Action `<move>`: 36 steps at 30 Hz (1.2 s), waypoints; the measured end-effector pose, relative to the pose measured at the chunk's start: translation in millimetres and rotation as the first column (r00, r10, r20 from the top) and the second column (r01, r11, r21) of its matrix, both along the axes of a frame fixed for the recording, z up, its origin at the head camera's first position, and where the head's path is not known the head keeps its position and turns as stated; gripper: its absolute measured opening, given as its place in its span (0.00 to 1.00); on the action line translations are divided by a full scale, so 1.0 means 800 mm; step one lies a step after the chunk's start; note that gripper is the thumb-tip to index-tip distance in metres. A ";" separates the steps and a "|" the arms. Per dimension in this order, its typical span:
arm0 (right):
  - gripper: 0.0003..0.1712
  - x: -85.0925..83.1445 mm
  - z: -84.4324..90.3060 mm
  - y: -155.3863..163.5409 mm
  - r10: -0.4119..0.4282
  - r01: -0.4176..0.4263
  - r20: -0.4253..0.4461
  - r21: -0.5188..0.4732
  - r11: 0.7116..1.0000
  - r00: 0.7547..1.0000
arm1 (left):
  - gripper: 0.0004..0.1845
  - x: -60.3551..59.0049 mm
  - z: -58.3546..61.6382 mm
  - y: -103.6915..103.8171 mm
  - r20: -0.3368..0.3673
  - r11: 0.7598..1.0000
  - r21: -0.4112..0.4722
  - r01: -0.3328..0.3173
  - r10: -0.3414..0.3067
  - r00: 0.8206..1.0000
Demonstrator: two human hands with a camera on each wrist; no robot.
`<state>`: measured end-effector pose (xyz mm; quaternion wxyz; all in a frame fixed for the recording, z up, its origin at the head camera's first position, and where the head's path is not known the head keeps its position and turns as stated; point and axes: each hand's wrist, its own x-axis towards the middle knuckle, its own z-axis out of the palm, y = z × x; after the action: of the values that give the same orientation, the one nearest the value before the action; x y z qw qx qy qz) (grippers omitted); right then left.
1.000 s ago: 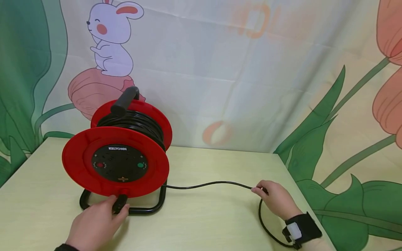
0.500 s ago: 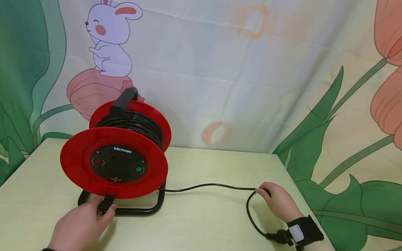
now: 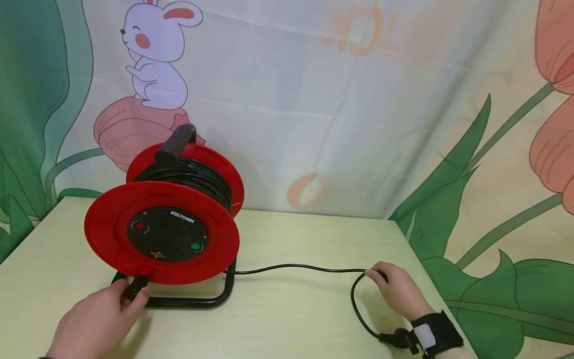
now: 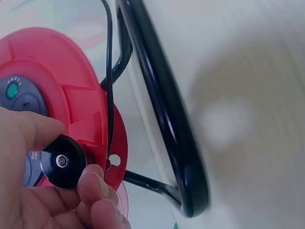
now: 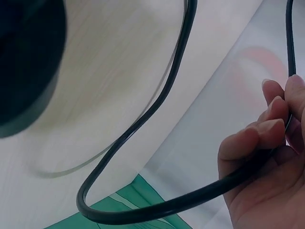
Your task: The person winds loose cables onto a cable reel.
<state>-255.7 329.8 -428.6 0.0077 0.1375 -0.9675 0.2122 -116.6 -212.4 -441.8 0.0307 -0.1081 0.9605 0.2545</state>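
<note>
A red cable reel with black cable wound on it stands at the left of the table. At the lower rim of its front disc, my left hand grips the black crank knob; in the left wrist view, thumb and fingers close round the knob. From the reel's lower right a length of cable runs to my right hand, which pinches it. Past the hand the cable loops down to a black plug beside the wrist. The right wrist view shows curled fingers around the cable.
Under the reel is a black tubular stand, and a black carrying handle rises on top. Behind the pale table hangs a printed cloth with a rabbit and flowers. The table's right edge runs close to my right hand.
My left hand has moved left with the crank knob, and the reel's front disc has turned clockwise. The cable loop below my right hand has shifted left and the plug has come into view.
</note>
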 end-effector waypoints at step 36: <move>0.10 0.006 0.003 0.009 -0.016 0.015 -0.036 -0.031 0.999 0.999 | 0.30 0.001 0.018 -0.037 -0.031 0.986 -0.013 -0.166 0.165 0.986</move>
<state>-251.2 337.1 -426.0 0.0288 0.1339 -0.9648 0.2243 -115.6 -241.7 -427.3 -0.0059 -0.1840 0.9506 0.2501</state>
